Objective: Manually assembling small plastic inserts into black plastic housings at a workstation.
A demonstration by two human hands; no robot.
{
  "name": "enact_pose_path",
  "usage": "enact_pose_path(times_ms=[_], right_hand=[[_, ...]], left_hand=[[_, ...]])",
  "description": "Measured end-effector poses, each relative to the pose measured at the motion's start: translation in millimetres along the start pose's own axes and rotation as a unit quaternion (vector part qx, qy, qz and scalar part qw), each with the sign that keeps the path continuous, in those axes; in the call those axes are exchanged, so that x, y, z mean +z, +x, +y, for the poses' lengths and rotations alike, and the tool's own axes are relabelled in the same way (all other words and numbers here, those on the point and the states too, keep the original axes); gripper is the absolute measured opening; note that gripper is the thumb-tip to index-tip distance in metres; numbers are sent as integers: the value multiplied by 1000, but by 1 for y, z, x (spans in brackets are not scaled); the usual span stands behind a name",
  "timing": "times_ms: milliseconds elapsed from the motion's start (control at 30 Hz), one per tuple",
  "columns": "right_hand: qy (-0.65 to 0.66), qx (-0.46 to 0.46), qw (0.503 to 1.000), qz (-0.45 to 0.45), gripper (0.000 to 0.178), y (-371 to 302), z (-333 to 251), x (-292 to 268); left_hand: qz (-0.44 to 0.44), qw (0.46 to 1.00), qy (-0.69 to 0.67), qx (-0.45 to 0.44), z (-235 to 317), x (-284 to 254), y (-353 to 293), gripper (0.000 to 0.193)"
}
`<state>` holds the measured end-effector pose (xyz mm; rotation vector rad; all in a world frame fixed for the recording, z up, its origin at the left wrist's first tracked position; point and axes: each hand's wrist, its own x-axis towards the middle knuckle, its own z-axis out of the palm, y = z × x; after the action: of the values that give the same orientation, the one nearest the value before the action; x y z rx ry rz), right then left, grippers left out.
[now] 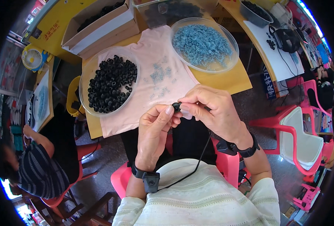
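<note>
In front of my chest, a small round black plastic piece (176,107) is pinched between both hands. The thumb and fingers of my left hand (154,124) grip it from the left. My right hand (216,111) meets it from the right with thumb and forefinger; whether something tiny is also between those fingertips is too small to tell. Beyond my left hand stands a clear round tub (93,63) of many black plastic pieces (108,84). Farther right, a second clear tub (234,54) holds a heap of tiny blue-grey springs (201,43). Loose springs (159,75) lie scattered on the pink cloth (152,45).
Behind the tubs are a cardboard box (103,28) with black parts and a clear bin (170,11). The yellow table (234,77) ends just beyond my hands. A co-worker (42,162) sits at left. A pink chair (298,139) with a white cushion stands at right.
</note>
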<state>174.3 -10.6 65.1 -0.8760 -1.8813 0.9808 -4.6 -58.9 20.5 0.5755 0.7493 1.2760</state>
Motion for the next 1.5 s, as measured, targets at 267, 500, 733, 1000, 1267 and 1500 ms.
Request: enact_pose_path(times_ms=[267,500,733,1000,1267,1500], right_hand=[[130,100,986,29,15,-1,9,3],[50,130,990,-4,23,-10,45,10],[17,68,997,-39,24,-8,60,21],[50,133,989,-34,22,-8,84,22],[82,161,983,-36,18,-6,84,26],[64,174,982,-27,19,-5,82,27]], left_hand=[[-28,992,-114,-37,-1,3,11,24],[-13,999,-20,28,45,8,47,21],[-72,971,167,158,142,38,191,18],[-39,931,226,285,164,25,217,40],[51,832,544,99,164,-34,105,20],[70,742,659,101,124,-73,70,12]])
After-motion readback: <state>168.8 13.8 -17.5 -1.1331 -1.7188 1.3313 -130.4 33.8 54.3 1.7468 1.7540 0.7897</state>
